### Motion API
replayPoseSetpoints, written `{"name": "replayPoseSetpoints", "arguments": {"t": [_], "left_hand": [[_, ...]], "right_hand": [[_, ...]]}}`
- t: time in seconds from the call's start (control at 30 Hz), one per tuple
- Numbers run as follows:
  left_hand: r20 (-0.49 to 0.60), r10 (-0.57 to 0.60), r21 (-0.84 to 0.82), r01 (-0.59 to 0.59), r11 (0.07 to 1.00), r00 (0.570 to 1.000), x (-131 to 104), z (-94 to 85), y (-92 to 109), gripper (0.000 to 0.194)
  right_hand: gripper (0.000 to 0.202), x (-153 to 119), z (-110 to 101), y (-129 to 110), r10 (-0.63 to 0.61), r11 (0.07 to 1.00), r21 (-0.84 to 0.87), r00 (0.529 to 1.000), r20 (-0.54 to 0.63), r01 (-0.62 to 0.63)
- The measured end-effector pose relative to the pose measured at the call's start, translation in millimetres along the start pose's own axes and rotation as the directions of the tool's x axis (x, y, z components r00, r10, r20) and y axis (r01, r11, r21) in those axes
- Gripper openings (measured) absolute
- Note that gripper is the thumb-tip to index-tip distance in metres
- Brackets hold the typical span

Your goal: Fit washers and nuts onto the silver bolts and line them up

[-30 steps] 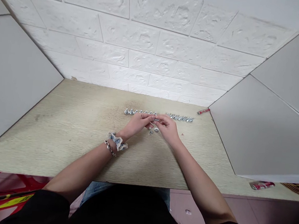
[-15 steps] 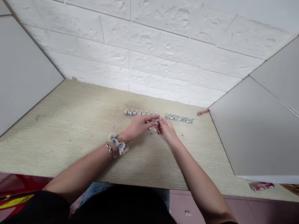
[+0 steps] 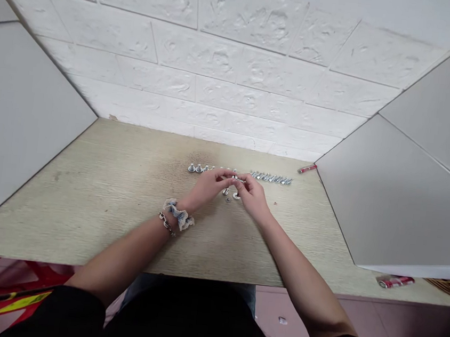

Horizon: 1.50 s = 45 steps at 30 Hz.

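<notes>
Here the pale wood-grain surface (image 3: 105,199) spreads widest, backed by a white embossed brick-pattern wall (image 3: 228,56) and flanked by plain grey side panels (image 3: 407,198); everything below is placed against that surface. Above its middle, toward the wall, the left hand (image 3: 206,188) and the right hand (image 3: 253,196) meet fingertip to fingertip, raised slightly off the wood. The left wrist wears a frilled blue-and-white fabric scrunchie (image 3: 179,213) and, just beside it, a silver chain bracelet (image 3: 166,223). Between the two sets of fingertips sits a small silvery metal bolt (image 3: 235,178): both grips are pinched onto it, the left from one end and the right from the other, though the piece is too small to tell its exact form. Behind the hands, nearer the wall, runs a row of small shiny metal fasteners (image 3: 271,178), split by the hands into a left stretch and a right stretch. Just under the fingertips, two or three loose silvery washers (image 3: 237,195) lie on the wood. At the surface's far right corner a small red pen-like object (image 3: 306,169) lies against the side panel.
</notes>
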<state>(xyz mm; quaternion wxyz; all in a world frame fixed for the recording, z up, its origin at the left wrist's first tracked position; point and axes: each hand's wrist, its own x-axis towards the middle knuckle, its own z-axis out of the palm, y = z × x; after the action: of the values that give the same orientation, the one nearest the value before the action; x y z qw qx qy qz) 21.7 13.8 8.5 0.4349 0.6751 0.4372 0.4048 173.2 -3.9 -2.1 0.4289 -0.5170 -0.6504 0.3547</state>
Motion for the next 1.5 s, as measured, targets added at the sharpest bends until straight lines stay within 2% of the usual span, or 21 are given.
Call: {"name": "replayPoseSetpoints", "arguments": {"t": [0.1,0.23,0.4,0.47,0.6,0.7,0.8,0.9,1.2,1.37,1.5], "left_hand": [[0.052,-0.057,-0.130,0.063,0.990,0.997,1.2,1.0,0.2,0.030],[0.108,-0.095,-0.267,0.121,0.956,0.990,1.5,0.6,2.3,0.030],[0.113,-0.066,-0.287,0.096,0.953,0.991,1.6,-1.2,2.7,0.028],[0.096,-0.075,-0.299,0.101,0.949,0.993,2.1,-1.2,1.3,0.031],[0.036,-0.081,-0.309,0.089,0.947,0.996,2.6,-0.2,-0.6,0.034],[0.022,-0.038,-0.265,0.042,0.963,0.999,0.9,0.3,0.3,0.033],[0.036,0.018,-0.168,-0.012,0.986,0.999,-1.9,0.6,1.0,0.028],[0.058,0.052,-0.074,-0.048,0.996,0.997,-3.5,0.7,0.1,0.024],[-0.022,0.032,0.029,-0.032,0.999,0.999,-3.6,-1.1,1.8,0.026],[-0.012,-0.034,-0.021,0.034,0.999,0.999,-2.3,-1.1,-0.1,0.031],[0.023,-0.095,-0.133,0.097,0.986,0.995,-0.3,-1.7,-0.8,0.031]], "right_hand": [[0.024,-1.0,0.0,-3.0,-0.022,0.999,-0.035,0.999,-0.037,0.021],[0.016,-0.6,-0.7,-2.9,-0.116,0.991,-0.070,0.991,-0.060,0.112],[0.007,1.8,-1.0,0.0,-0.227,0.973,-0.068,0.971,-0.073,0.222],[0.007,2.4,-1.1,0.1,-0.235,0.972,-0.030,0.969,-0.079,0.233],[0.014,2.7,-2.0,0.0,-0.066,0.984,0.160,0.992,-0.106,0.083],[0.017,3.4,-1.8,1.3,0.060,0.961,0.273,0.998,-0.019,-0.052],[0.042,3.8,0.0,2.8,0.119,0.945,0.295,0.988,0.099,-0.144],[0.048,3.2,1.4,2.3,0.123,0.939,0.304,0.983,0.133,-0.159],[0.035,3.1,-1.0,3.5,0.037,0.975,0.213,0.995,0.090,-0.055],[0.026,3.5,-2.2,5.7,-0.013,0.995,0.095,1.000,0.015,0.011],[0.019,2.0,-1.9,4.1,-0.073,0.997,-0.016,0.996,-0.045,0.072]]}}
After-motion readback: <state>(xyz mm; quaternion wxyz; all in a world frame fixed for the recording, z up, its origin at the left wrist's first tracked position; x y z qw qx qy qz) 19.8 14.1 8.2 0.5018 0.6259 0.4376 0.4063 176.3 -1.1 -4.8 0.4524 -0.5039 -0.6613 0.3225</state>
